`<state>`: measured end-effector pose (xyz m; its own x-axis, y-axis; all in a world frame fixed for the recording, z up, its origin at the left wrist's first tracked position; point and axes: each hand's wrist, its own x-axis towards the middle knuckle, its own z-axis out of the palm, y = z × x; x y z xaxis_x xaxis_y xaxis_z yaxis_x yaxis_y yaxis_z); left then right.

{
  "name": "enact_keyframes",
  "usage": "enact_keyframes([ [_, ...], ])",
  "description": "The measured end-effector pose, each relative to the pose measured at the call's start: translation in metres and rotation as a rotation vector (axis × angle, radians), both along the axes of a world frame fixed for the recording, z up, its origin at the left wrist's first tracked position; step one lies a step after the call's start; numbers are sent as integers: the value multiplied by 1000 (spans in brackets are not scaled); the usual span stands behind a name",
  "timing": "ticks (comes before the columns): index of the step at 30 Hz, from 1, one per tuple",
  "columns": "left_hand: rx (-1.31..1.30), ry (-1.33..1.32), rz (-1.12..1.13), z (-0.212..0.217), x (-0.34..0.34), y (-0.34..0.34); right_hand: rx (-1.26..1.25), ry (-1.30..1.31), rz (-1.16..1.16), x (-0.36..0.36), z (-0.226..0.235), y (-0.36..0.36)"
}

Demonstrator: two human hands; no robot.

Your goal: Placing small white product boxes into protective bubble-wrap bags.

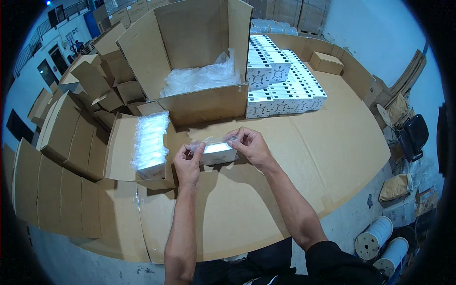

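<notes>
Between my two hands, above the cardboard-covered table, is a small white box (219,155) in a clear plastic bag. My left hand (189,164) pinches the bag at the box's left end, thumb on top. At the other end, my right hand (251,147) grips the bag's film near the upper right corner. Just left of my left hand stands an open carton (121,149) holding a row of wrapped white boxes (152,142). Behind my hands, a large open carton (209,107) contains a heap of clear plastic bags (202,78).
Stacks of white printed boxes (285,90) fill the table's back right. Closed brown cartons (54,190) are piled on the left. A small brown box (326,62) sits by the raised cardboard edge. Spools (375,237) and a black chair (413,135) are on the floor at right.
</notes>
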<state>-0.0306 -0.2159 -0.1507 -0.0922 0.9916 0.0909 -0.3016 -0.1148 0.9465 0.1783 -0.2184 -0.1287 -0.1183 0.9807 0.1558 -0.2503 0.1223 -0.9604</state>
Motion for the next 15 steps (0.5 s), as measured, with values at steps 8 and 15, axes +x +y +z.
enact_keyframes([
  [8, -3, 5, 47, 0, 3, 0, 205, 119, 10, 4, 11, -5],
  [15, -21, -28, 23, -2, 3, 0, 144, -323, 108, 5, 10, -8],
])
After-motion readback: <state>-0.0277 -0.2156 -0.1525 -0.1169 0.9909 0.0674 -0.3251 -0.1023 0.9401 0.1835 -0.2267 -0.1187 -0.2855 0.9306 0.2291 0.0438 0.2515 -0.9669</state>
